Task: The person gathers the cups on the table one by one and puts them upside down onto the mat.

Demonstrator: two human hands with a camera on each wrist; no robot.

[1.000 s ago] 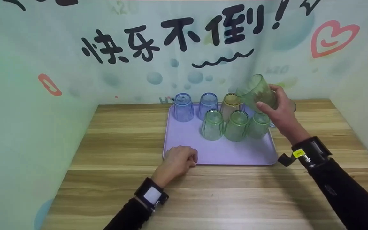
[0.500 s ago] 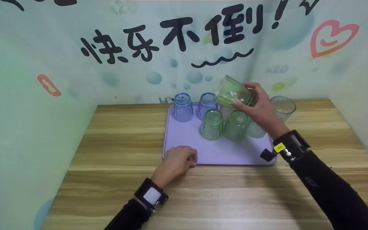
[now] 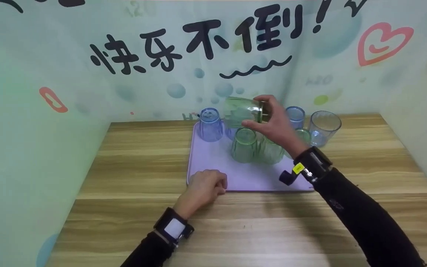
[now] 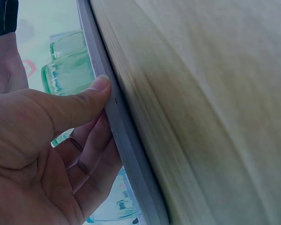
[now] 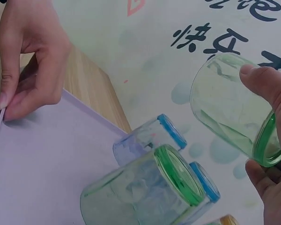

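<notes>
Right hand wrapped around a green cup, thumb on the near side and fingers behind, near the rim end. Carried above the lavender tray, over the back row at about 12 o'clock from the tray's centre, clear of the cups below. Tipped nearly on its side, base toward 9 o'clock, mouth toward 3 o'clock into the palm; likely being turned over to match the upside-down cups beneath, judging by the tilt.

Left hand at the tray's near edge, about 7 o'clock, thumb pressed on the rim with fingers curled under it in the left wrist view; probably steadying the tray against sliding on the wooden table.

Green cup seen close from the right wrist: translucent pale green, faceted or ribbed wall, a darker green band at the rim, empty inside, slightly tapered.

Below it, two green cups stand mouth-down side by side at the tray's centre, a third partly hidden behind the wrist. Blue cup inverted at 11 o'clock on the tray. Beyond the tray's far right corner, at about 2 o'clock, another blue cup and a clear cup standing mouth-up; whether on the tray or on the table cannot be told. Printed backdrop with black characters and a red heart behind.
</notes>
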